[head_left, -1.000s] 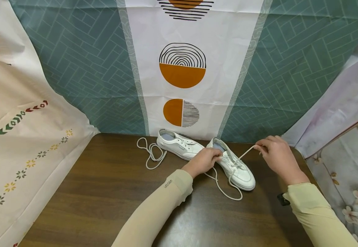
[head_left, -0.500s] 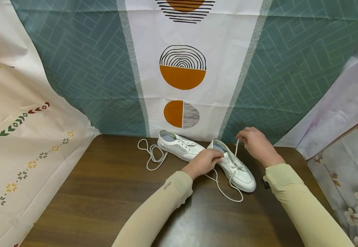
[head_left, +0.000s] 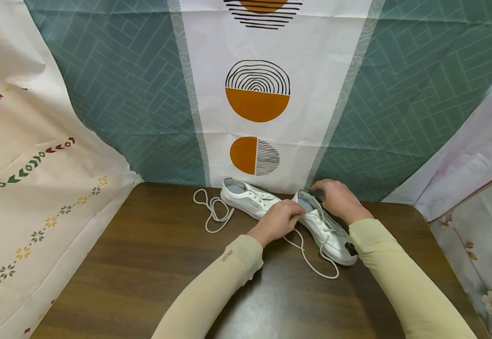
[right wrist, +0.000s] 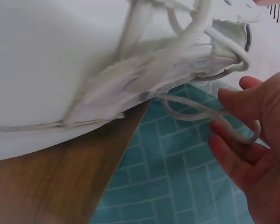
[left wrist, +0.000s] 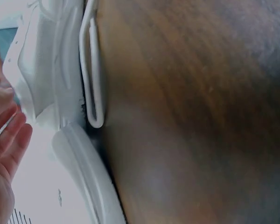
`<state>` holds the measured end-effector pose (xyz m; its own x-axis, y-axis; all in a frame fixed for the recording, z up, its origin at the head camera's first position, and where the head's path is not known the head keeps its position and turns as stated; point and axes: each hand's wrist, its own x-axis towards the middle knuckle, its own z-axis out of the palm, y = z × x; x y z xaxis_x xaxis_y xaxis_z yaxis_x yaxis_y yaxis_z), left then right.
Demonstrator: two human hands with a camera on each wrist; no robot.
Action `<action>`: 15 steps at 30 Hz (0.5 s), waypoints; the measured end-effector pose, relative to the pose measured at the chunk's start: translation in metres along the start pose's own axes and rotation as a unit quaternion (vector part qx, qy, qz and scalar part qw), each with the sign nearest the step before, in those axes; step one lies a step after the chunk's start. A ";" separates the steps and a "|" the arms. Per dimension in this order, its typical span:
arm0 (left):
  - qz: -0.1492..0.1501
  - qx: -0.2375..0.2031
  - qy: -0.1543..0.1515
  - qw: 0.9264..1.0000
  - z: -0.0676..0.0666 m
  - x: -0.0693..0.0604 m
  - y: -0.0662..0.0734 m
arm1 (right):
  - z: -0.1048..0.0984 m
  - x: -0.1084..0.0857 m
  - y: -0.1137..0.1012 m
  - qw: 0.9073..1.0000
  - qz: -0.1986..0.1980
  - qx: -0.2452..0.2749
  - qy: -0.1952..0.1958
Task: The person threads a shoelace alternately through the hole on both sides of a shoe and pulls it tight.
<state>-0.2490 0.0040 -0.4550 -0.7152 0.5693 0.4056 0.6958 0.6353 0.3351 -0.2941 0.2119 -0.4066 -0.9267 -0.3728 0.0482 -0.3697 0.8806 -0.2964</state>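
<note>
Right wrist cam shows what head cam hides: lace (right wrist: pixel 210 112) looped btwn thumb & half-curled fingers of my R hand (right wrist: pixel 270 163); can't tell if pinched. Head cam: white shoe (head_left: pixel 318 228) abt 4 o'clock, my L hand (head_left: pixel 276 219) at its 9, pinching tongue (head_left: pixel 311 215); L sleeve (head_left: pixel 242 254) print (head_left: pixel 226 255) too small to read.

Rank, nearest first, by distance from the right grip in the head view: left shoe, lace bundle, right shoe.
1. Right shoe: close beside the right grip, lower left.
2. Left shoe: further left, beyond the right shoe.
3. Lace bundle: leftmost, beside the left shoe.
</note>
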 end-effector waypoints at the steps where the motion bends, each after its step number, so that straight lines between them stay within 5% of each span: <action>1: -0.007 -0.005 0.000 1.000 -0.001 0.000 0.000 | 0.000 -0.002 0.002 1.000 0.007 0.006 -0.003; 8: -0.036 -0.013 -0.007 0.999 -0.007 -0.001 -0.003 | -0.012 -0.027 0.008 0.998 0.023 0.043 0.045; 15: -0.042 -0.009 -0.009 0.999 -0.013 -0.008 -0.012 | -0.001 -0.071 -0.021 0.990 -0.053 0.021 0.126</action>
<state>-0.2507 -0.0152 -0.4515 -0.7725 0.5238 0.3590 0.6337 0.6721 0.3830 -0.2209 0.2205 -0.4032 -0.8722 -0.3731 0.3165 -0.4678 0.8252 -0.3164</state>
